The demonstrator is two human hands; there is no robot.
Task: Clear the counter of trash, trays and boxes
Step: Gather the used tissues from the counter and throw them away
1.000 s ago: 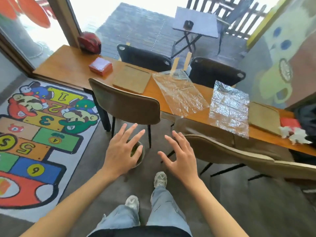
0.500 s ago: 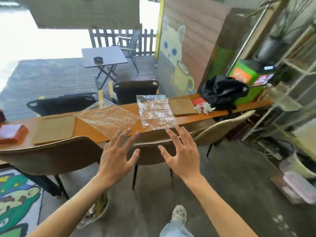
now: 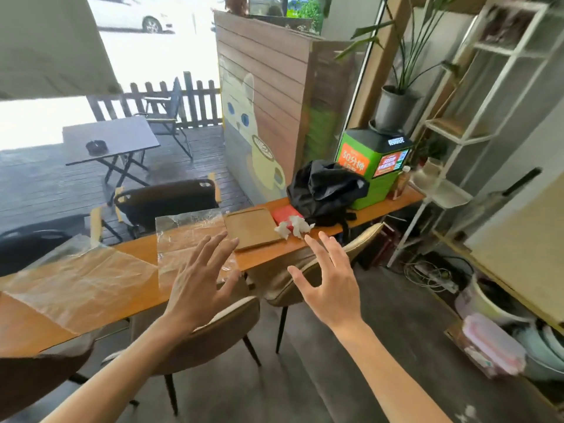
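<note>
Nearest, the left hand [image 3: 198, 288] and right hand [image 3: 332, 288] hover spread and empty above beige chairs [image 3: 213, 331]. Beyond, on the orange counter [image 3: 268, 254], lie plastic sheets [image 3: 91, 279], a brown tray [image 3: 251, 227], crumpled tissue [image 3: 293, 227], a red box [image 3: 285, 213] and a black bag [image 3: 326, 190].

tray [image 3: 252, 228] on counter [image 3: 268, 254], tissue [image 3: 292, 228] right, bag [image 3: 325, 190] behind.

Both hands are raised, empty and fingers spread, before the long orange wooden counter [image 3: 268, 257]: left hand [image 3: 200, 282], right hand [image 3: 331, 285]. On the counter, from left: a clear plastic sheet [image 3: 82, 279], a crinkled silvery foil sheet [image 3: 186, 236], a brown cardboard tray [image 3: 251, 227], crumpled white tissue [image 3: 293, 228] touching a red box [image 3: 285, 213], then a black bag [image 3: 325, 190].
</note>
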